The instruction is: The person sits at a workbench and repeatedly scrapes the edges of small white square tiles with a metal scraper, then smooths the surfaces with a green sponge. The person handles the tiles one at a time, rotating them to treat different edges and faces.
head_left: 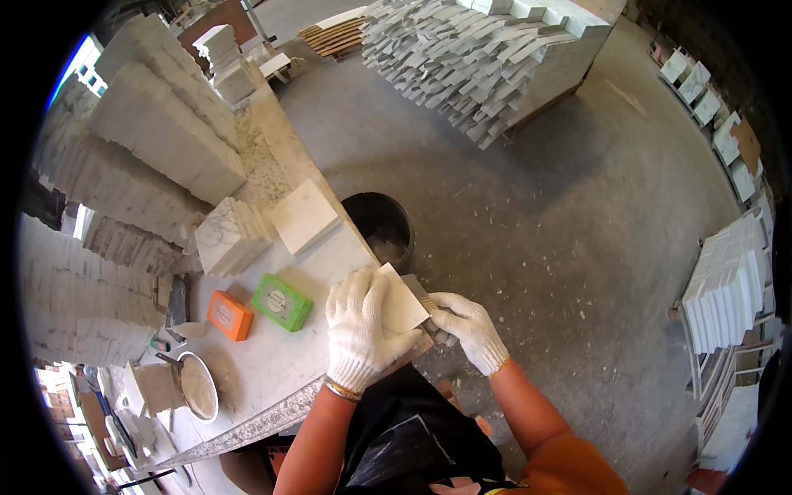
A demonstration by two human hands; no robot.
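Note:
A white stone tile (404, 299) lies at the near right corner of the bench, partly jutting past its edge. My left hand (363, 330), in a white knit glove, grips this tile, its fingers over the top and its thumb along the near side. My right hand (469, 330), gloved the same way, pinches a thin grey flat block (421, 294) against the tile's right edge. The fingers hide much of that block, so its exact kind does not show.
A green block (282, 303) and an orange block (229, 315) lie left of my hands. Beyond them are stacked tiles (231, 238) and a single tile (304, 217). A bowl of paste (198, 388) stands nearer; a black bucket (381, 227) is beside the bench.

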